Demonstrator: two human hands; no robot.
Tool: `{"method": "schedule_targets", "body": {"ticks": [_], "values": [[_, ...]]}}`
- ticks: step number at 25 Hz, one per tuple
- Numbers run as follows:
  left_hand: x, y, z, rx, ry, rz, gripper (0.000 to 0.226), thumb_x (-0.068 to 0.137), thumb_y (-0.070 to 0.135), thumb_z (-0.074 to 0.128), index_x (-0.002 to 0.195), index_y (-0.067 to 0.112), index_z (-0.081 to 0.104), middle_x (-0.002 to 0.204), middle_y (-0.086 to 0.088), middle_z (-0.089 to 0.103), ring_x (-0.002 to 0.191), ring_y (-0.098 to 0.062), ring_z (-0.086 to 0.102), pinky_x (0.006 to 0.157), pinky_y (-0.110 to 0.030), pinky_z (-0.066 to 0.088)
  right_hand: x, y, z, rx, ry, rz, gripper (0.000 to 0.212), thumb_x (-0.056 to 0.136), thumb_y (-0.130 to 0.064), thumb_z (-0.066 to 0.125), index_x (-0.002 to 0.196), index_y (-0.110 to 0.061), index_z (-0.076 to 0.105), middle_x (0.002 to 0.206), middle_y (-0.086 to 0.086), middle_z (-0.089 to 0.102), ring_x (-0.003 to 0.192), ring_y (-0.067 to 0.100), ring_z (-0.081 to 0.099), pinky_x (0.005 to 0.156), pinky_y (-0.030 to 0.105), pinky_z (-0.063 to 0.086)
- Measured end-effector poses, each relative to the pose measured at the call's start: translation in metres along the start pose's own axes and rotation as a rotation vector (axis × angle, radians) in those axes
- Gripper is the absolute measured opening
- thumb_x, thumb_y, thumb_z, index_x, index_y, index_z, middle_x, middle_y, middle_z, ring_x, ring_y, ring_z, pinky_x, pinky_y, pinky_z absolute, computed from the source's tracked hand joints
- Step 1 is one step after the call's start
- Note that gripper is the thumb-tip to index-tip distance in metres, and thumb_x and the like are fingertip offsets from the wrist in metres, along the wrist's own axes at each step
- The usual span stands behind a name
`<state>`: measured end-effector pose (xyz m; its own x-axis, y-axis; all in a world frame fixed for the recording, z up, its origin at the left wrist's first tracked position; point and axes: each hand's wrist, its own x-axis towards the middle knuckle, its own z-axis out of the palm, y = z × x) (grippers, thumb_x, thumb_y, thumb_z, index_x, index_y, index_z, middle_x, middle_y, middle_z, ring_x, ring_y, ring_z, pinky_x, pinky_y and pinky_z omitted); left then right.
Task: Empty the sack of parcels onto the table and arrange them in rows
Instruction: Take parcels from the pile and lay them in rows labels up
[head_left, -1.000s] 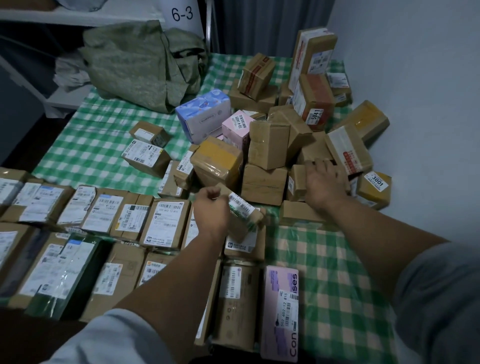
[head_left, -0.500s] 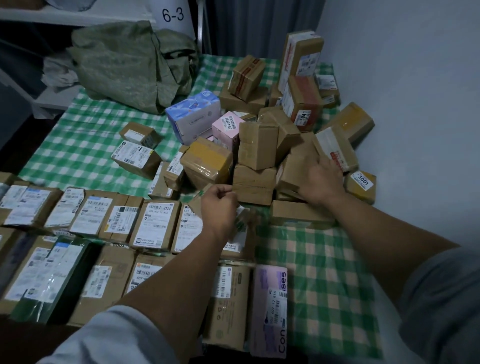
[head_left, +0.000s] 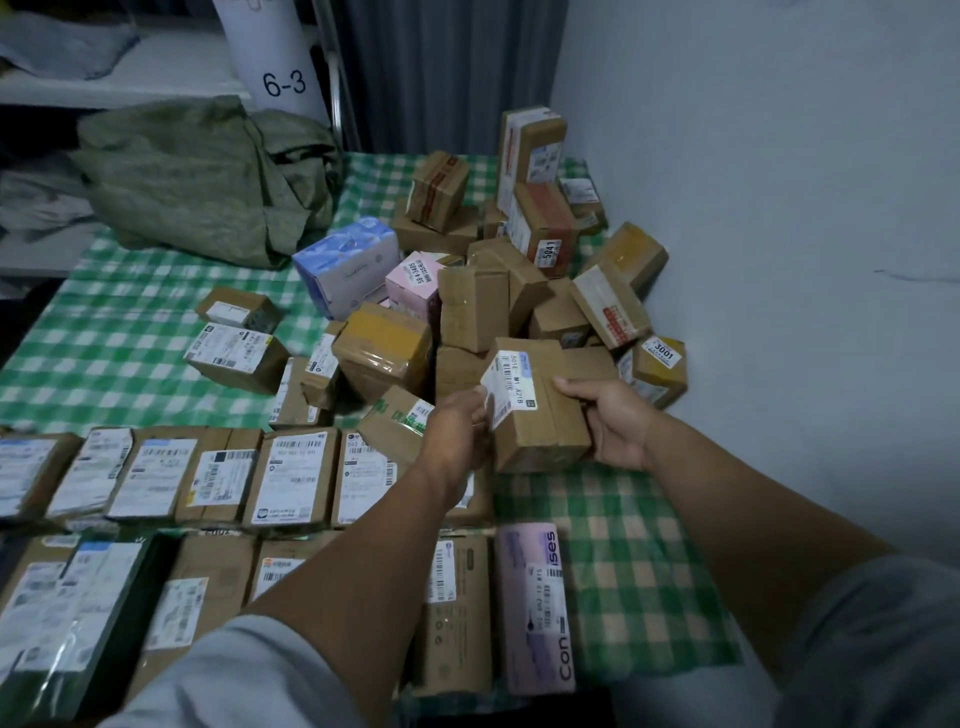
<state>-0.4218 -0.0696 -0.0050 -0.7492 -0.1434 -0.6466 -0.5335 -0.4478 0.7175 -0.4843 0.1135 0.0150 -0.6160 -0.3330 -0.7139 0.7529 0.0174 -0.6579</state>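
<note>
Fingers (head_left: 574, 388) of the right hand (head_left: 618, 428) and left hand (head_left: 457, 428) clamp a small brown cardboard box (head_left: 537, 431) beside the jumbled pile of parcels (head_left: 472, 312) awaiting sorting on the green checked table (head_left: 119, 332), with the crumpled green sack (head_left: 202, 176) emptied and two near rows (head_left: 291, 478) laid.

1. Fingertips of the left hand (head_left: 456, 427) are tucked behind the held box (head_left: 540, 431), can't see them.
2. Left forearm (head_left: 374, 561) covers a couple of row parcels (head_left: 358, 467).
3. Green-wrapped parcel (head_left: 104, 613) runs off the bottom edge, label's a blur.
4. Lower boxes in the pile (head_left: 457, 369) are mostly buried.
</note>
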Motion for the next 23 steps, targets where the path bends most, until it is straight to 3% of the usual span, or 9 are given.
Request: {"method": "schedule_targets", "body": {"ticks": [2, 6, 10, 13, 15, 18, 21, 23], "values": [[-0.001, -0.004, 0.001, -0.034, -0.049, -0.016, 0.028, 0.096, 0.024, 0.058, 0.118, 0.009, 0.067, 0.093, -0.006, 0.077, 0.088, -0.023, 0.070, 0.070, -0.034, 0.053, -0.001, 0.007, 0.000, 0.027, 0.004, -0.001, 0.034, 0.098, -0.031, 0.060, 0.127, -0.014, 0.063, 0.124, 0.015, 0.071, 0.120, 0.034, 0.064, 0.107, 0.054, 0.047], [-0.008, -0.012, 0.000, -0.059, -0.089, -0.038, 0.024, 0.093, 0.010, 0.063, 0.116, 0.007, 0.056, 0.097, -0.010, 0.076, 0.086, -0.026, 0.072, 0.074, -0.044, 0.059, -0.006, 0.023, 0.003, 0.015, 0.043, 0.011, 0.029, 0.105, -0.024, 0.050, 0.125, -0.009, 0.063, 0.121, 0.019, 0.071, 0.117, 0.035, 0.066, 0.101, 0.061, 0.050], [-0.006, -0.023, 0.005, -0.005, -0.060, -0.060, 0.038, 0.091, 0.010, 0.071, 0.120, 0.007, 0.047, 0.101, -0.011, 0.075, 0.075, -0.021, 0.074, 0.053, -0.031, 0.057, -0.002, 0.042, 0.011, -0.154, 0.252, -0.088, 0.027, 0.107, -0.022, 0.045, 0.126, -0.015, 0.063, 0.108, 0.012, 0.076, 0.105, 0.029, 0.070, 0.088, 0.056, 0.058], [-0.004, -0.030, 0.014, 0.126, -0.027, -0.021, 0.024, 0.092, 0.016, 0.071, 0.108, 0.009, 0.055, 0.098, -0.007, 0.073, 0.080, -0.019, 0.071, 0.053, -0.029, 0.055, -0.002, 0.053, 0.007, -0.130, 0.239, -0.061, 0.043, 0.100, -0.057, 0.047, 0.121, -0.026, 0.068, 0.112, 0.009, 0.075, 0.105, 0.028, 0.068, 0.092, 0.052, 0.055], [-0.003, -0.034, 0.018, 0.190, -0.028, -0.006, 0.015, 0.093, 0.019, 0.070, 0.096, 0.012, 0.058, 0.096, -0.008, 0.073, 0.082, -0.020, 0.070, 0.062, -0.030, 0.054, 0.001, 0.058, 0.001, -0.204, 0.176, -0.013, 0.049, 0.089, -0.068, 0.059, 0.117, -0.029, 0.071, 0.110, 0.005, 0.076, 0.107, 0.028, 0.069, 0.098, 0.055, 0.052], [0.003, -0.036, 0.017, 0.191, 0.000, -0.033, 0.011, 0.097, 0.024, 0.061, 0.094, 0.013, 0.059, 0.094, -0.008, 0.073, 0.084, -0.023, 0.068, 0.069, -0.034, 0.054, 0.010, 0.064, -0.008, -0.238, 0.161, 0.025, 0.049, 0.079, -0.061, 0.074, 0.113, -0.025, 0.074, 0.106, 0.002, 0.078, 0.108, 0.029, 0.070, 0.104, 0.058, 0.048], [0.018, -0.032, 0.002, 0.248, 0.211, 0.088, 0.008, 0.090, 0.017, 0.057, 0.086, 0.017, 0.064, 0.086, -0.010, 0.069, 0.087, -0.030, 0.064, 0.082, -0.050, 0.055, 0.018, 0.069, -0.015, -0.160, 0.167, 0.064, 0.039, 0.086, -0.052, 0.073, 0.112, -0.022, 0.074, 0.104, 0.005, 0.079, 0.106, 0.029, 0.071, 0.102, 0.057, 0.050], [0.027, -0.029, -0.011, 0.260, 0.292, 0.153, 0.010, 0.084, 0.015, 0.055, 0.083, 0.019, 0.064, 0.088, -0.016, 0.070, 0.084, -0.033, 0.065, 0.079, -0.050, 0.057, 0.024, 0.074, -0.017, -0.160, 0.147, 0.101, 0.037, 0.087, -0.050, 0.072, 0.111, -0.021, 0.075, 0.103, 0.005, 0.079, 0.105, 0.028, 0.072, 0.102, 0.055, 0.050]]}}
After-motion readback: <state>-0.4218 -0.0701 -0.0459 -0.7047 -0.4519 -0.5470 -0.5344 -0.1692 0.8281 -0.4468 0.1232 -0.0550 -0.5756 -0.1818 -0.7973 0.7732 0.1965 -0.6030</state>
